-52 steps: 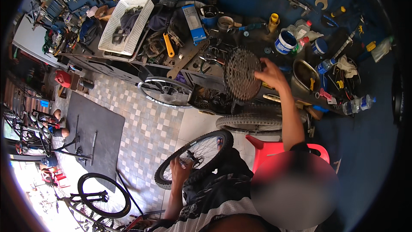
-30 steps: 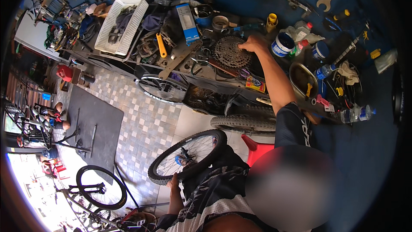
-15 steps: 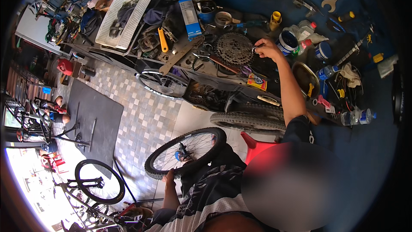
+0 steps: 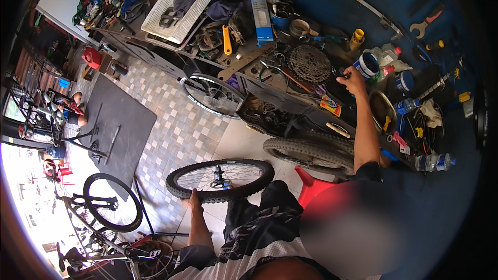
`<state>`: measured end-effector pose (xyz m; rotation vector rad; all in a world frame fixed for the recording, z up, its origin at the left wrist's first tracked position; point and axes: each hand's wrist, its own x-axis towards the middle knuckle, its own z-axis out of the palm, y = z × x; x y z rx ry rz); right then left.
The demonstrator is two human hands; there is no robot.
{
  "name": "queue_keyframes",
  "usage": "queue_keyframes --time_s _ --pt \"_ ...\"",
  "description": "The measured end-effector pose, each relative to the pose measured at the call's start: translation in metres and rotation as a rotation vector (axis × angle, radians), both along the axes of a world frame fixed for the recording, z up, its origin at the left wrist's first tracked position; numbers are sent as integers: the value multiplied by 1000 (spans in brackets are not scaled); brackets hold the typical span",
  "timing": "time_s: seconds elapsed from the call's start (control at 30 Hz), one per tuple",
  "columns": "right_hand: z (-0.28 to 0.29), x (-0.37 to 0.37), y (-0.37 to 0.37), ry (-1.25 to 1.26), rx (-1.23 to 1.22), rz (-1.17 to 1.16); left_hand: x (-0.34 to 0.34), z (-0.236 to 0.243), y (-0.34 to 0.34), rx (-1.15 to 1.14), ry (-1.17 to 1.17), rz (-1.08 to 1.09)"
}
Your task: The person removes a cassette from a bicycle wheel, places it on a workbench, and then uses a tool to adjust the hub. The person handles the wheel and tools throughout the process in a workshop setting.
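Note:
My left hand (image 4: 193,202) is closed around the near-left side of the tyre on a bicycle wheel (image 4: 220,162). The wheel lies nearly flat in front of my legs, its spokes and hub showing. Over the workbench, my right hand (image 4: 355,81) has its fingers pinched together. Something small and dark shows at the fingertips, but its kind cannot be made out. A large cassette of sprockets (image 4: 309,64) lies just left of that hand. Right behind the fingers stands an open white-and-blue tub (image 4: 367,65).
Tools crowd the bench, with a white plastic basket (image 4: 179,9), a blue box (image 4: 262,19) and a metal bowl (image 4: 381,108). Below are another tyre (image 4: 311,150) and a red stool (image 4: 306,182). Bicycles and another person (image 4: 77,109) are at the left.
My right hand has moved from the cassette's edge toward the tub's near side. The wheel in my left hand has tipped flatter. The whole view has shifted somewhat.

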<state>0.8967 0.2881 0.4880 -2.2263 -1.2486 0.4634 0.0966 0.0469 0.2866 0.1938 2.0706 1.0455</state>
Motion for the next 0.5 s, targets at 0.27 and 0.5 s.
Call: queue_keyframes --time_s 0.27,0.5 --pt "-9 -12 0 134 0 38 19 15 5 -57 137 13" --pt "3 -23 11 -97 -120 71 -15 -9 -13 -113 311 -64"
